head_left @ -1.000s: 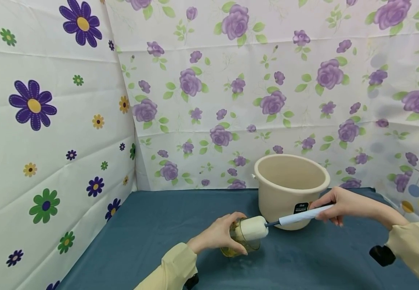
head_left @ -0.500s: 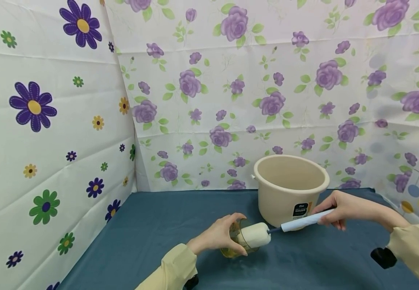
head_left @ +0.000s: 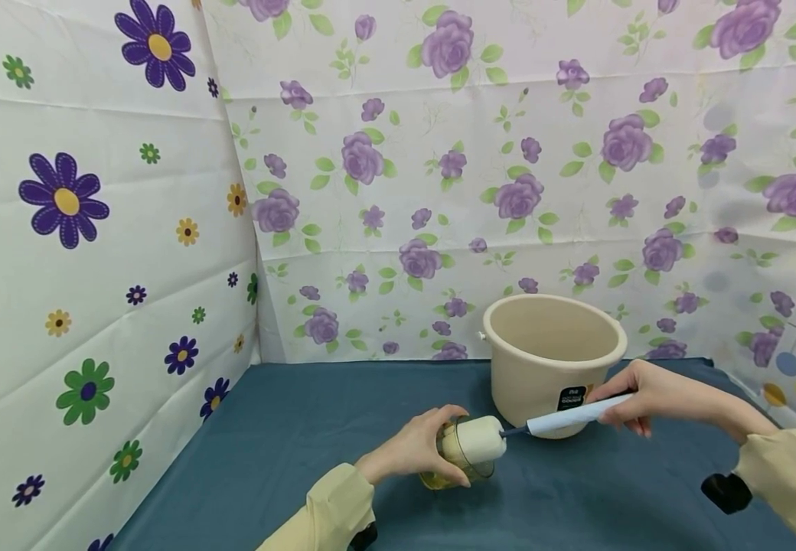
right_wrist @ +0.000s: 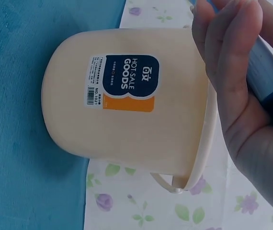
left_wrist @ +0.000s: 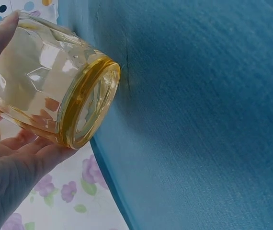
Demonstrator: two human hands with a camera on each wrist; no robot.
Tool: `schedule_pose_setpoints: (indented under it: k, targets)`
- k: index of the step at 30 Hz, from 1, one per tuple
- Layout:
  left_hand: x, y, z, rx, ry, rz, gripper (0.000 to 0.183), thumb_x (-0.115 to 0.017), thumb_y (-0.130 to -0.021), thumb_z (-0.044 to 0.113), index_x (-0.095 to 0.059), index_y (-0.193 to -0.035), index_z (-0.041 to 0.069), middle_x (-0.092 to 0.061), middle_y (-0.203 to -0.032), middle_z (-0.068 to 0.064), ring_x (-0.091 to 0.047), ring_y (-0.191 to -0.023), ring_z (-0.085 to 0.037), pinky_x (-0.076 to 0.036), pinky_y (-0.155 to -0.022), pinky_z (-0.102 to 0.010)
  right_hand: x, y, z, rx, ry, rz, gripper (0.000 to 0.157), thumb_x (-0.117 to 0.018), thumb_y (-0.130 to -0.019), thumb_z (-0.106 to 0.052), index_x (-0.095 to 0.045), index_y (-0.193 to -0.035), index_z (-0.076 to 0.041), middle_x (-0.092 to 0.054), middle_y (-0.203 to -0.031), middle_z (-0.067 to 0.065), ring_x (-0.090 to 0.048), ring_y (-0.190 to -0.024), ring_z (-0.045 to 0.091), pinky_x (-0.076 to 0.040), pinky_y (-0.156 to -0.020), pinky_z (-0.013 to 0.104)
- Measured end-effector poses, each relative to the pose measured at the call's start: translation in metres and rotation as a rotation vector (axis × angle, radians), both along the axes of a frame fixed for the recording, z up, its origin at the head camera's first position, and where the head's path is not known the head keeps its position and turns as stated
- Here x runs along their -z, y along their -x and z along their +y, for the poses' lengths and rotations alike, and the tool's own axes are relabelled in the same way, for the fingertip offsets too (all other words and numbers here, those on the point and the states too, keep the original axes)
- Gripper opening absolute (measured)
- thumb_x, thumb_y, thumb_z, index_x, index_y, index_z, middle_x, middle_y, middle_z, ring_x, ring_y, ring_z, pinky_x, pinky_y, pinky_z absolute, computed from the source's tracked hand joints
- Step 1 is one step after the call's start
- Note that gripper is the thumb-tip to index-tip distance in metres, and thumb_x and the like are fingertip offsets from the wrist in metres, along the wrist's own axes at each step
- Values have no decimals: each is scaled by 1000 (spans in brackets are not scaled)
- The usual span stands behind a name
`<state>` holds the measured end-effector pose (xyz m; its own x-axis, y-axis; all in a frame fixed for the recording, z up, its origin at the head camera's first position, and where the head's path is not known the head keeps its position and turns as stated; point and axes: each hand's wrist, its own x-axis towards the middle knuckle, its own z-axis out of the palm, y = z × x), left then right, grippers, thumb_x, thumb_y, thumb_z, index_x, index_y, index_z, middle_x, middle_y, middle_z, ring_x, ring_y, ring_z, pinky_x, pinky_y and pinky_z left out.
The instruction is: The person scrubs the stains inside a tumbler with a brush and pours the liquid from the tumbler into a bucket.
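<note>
An amber-tinted glass cup (left_wrist: 45, 81) lies tilted in my left hand (head_left: 415, 444), its mouth toward the right in the head view. Thumb and fingers wrap round its sides, and the thick yellow base shows in the left wrist view. Partly inside the cup is the white sponge head (head_left: 482, 439) of a cup brush. My right hand (head_left: 635, 398) grips the brush by its pale blue handle (head_left: 570, 418); a thin dark stem joins handle and sponge. In the right wrist view the right hand (right_wrist: 242, 91) curls round the handle, whose far part is out of frame.
A beige bucket (head_left: 522, 383) with a dark label (right_wrist: 129, 79) stands upright behind the brush, near the back of the table. Blue cloth (head_left: 301, 428) covers the table. Flower-patterned sheets (head_left: 370, 229) rise at the back and left.
The sponge head came slightly out of the cup half a second ago and is now back further in, toward the left. The cup, left hand and bucket stay almost still.
</note>
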<state>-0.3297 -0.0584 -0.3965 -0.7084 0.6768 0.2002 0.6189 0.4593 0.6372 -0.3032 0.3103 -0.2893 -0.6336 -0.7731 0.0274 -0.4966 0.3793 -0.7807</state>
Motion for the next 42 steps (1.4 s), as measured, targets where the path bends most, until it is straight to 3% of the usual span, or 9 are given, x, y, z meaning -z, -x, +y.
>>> schedule_pose_setpoints:
  k: [13,25,29,38,42]
  targets:
    - [-2,-4,0,15,13,32,78,-81,-64,38,-40,-129,26,-47,-111,6,-47,-93,-10,-43,-74,-30,3,4,6,19,-8,26,27,-54,-91,-5,-61,-117,-3,-62,-69,11,-55,-49,20,-47,-42,38]
    - [-3,-5,1,17,19,30,78,-81,-65,37,-40,-130,26,-48,-116,0,-48,-98,-10,-44,-76,-32,4,0,8,13,-39,-19,24,-57,-89,-6,-65,-112,-5,-61,-63,10,-55,-46,12,-46,-40,39]
    - [-2,-5,1,14,18,40,78,-81,-65,37,-40,-130,26,-48,-112,5,-48,-96,-10,-43,-75,-32,6,-1,6,4,-32,-33,24,-57,-89,-5,-65,-111,-5,-62,-63,11,-54,-46,11,-46,-40,39]
    - [-1,-4,1,14,12,29,80,-82,-63,37,-40,-130,25,-49,-113,-1,-50,-98,-16,-44,-74,-32,9,0,4,-35,18,-31,27,-55,-89,-2,-62,-116,-2,-62,-65,11,-54,-45,15,-46,-39,38]
    - [-1,-3,1,7,11,23,80,-82,-63,37,-40,-130,26,-49,-109,3,-49,-94,-11,-44,-72,-30,9,2,3,-51,41,-13,28,-53,-90,-1,-60,-118,-1,-61,-66,11,-54,-46,17,-46,-40,37]
